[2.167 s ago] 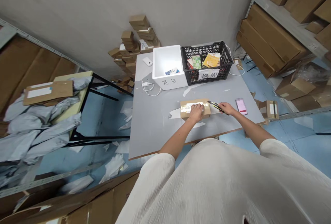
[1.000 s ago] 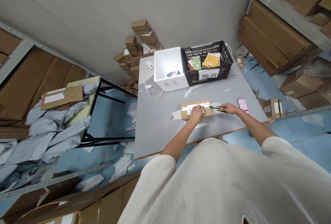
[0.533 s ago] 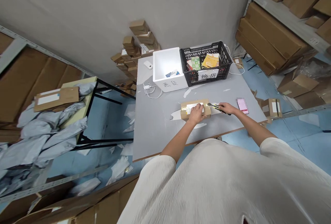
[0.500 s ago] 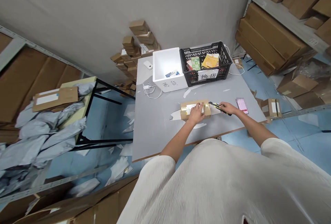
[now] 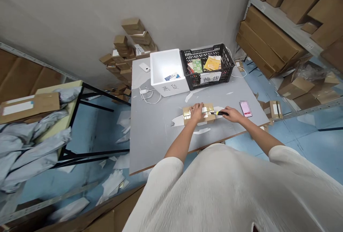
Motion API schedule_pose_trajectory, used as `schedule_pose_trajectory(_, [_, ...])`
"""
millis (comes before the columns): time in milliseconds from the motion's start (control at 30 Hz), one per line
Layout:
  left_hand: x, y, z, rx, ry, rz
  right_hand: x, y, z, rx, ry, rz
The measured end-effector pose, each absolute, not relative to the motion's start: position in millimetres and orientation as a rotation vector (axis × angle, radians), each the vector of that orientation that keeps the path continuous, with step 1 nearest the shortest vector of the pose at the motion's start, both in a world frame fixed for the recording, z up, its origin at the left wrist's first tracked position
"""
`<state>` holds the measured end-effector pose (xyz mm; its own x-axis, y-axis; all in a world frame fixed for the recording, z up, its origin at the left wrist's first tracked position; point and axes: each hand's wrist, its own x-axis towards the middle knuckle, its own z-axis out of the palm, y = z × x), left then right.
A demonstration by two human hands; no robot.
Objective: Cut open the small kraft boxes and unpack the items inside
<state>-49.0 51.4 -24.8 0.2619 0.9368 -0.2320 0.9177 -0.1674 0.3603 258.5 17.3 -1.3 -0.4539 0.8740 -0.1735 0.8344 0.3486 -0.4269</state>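
Observation:
A small cardboard box (image 5: 209, 119) with a white label and shiny tape lies on the grey table (image 5: 155, 135). My left hand (image 5: 197, 112) bears down on its left half and holds it, fingertips at the far side. In my right hand (image 5: 232, 114), closed round the handle, is a black and yellow utility knife (image 5: 222, 113). The blade points left and reaches the taped top at the box's right end; how deep it goes cannot be seen. White paper scraps (image 5: 177, 121) lie under and beside the box.
Behind the box stand a white foam box (image 5: 175, 88) and a black plastic crate (image 5: 195, 82) with packets. A pink-screened phone (image 5: 245, 109) lies to the right, a white charger cable (image 5: 146, 98) to the left. Stacked cartons (image 5: 134, 26) rise behind the table's left corner.
The knife has moved left, from beside the box's right end onto its taped top. My left hand has shifted left along the box. The camera view has swung slightly right.

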Motion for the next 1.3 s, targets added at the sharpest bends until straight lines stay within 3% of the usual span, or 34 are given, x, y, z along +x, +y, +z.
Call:
schedule_pose_trajectory(400, [-45.0,26.3,-33.8,2.262,1.746,0.306,249.8,7.6,-23.4,-1.656,-2.332,0.718])
schedule_pose_trajectory(933, [-44.1,19.3,-37.3,2.249,1.792,0.262,259.6,18.4,-36.4,-1.613,-2.393,0.565])
schedule_pose_trajectory(1300, [-40.6,15.0,-32.3,2.217,1.834,0.251,268.3,29.6,-40.2,-1.557,-2.371,0.659])
